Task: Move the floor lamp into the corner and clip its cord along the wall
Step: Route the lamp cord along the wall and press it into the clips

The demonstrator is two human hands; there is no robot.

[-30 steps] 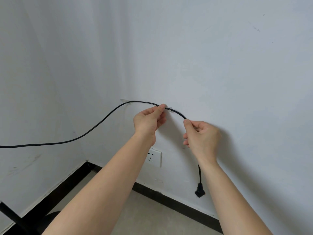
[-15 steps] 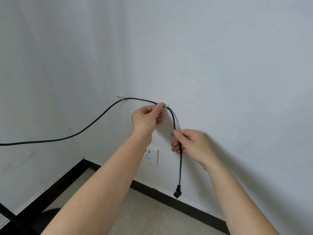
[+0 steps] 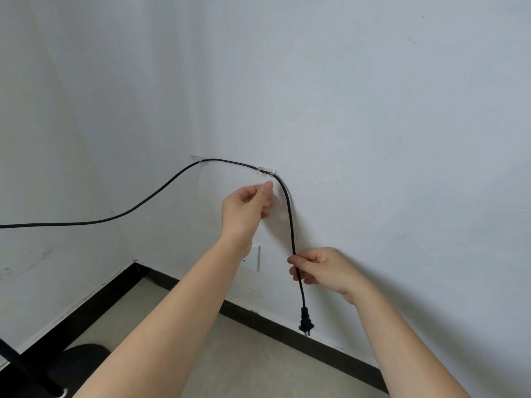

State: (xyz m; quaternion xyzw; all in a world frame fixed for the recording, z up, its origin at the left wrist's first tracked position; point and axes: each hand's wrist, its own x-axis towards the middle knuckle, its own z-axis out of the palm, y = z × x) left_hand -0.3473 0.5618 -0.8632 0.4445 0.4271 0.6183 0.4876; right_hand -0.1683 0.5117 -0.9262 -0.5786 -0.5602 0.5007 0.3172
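White walls met in a corner above a black baseboard point(image 3: 287, 331). Half a second before, the left hand point(image 3: 244, 211) pinched the cord point(image 3: 290, 219) at the second clip point(image 3: 266, 170); now it hung just below, fingers loosely curled, holding nothing. The right hand point(image 3: 324, 271) had slid lower, thumb and forefinger pinched on the cord above the dangling plug point(image 3: 305, 321). The cord sat in both clips, the first clip point(image 3: 198, 158) nearer the corner. The left forearm hid most of the wall socket point(image 3: 256, 257); the lamp base point(image 3: 43, 372) was cut off at the frame's lower-left edge.
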